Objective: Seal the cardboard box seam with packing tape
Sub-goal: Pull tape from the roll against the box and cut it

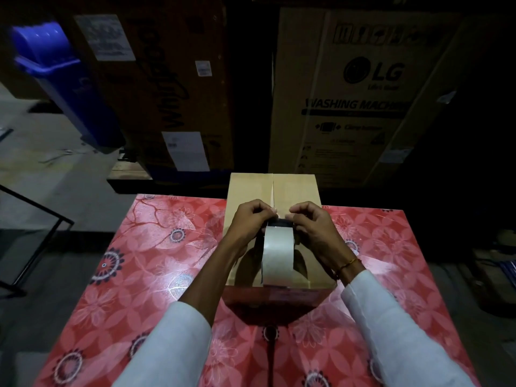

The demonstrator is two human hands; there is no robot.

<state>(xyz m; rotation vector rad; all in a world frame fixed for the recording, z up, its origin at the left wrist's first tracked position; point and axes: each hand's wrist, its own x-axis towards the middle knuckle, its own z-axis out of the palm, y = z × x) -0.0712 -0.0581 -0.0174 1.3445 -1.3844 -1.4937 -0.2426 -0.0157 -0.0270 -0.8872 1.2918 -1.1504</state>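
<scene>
box (251, 191), table (167, 247) centre, flaps shut, seam (272, 191) bare toward 12; light, stiff | tape (277, 252) stuck from 6 edge; thin, clingy, creases; hold by edges | left hand (248, 222), right hand (310, 224) pinch roll (282, 222) at seam

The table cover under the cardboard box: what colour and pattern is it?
The table cover is red-pink with pale flower shapes and dark ringed circles, seen clearly in the head view.
</scene>
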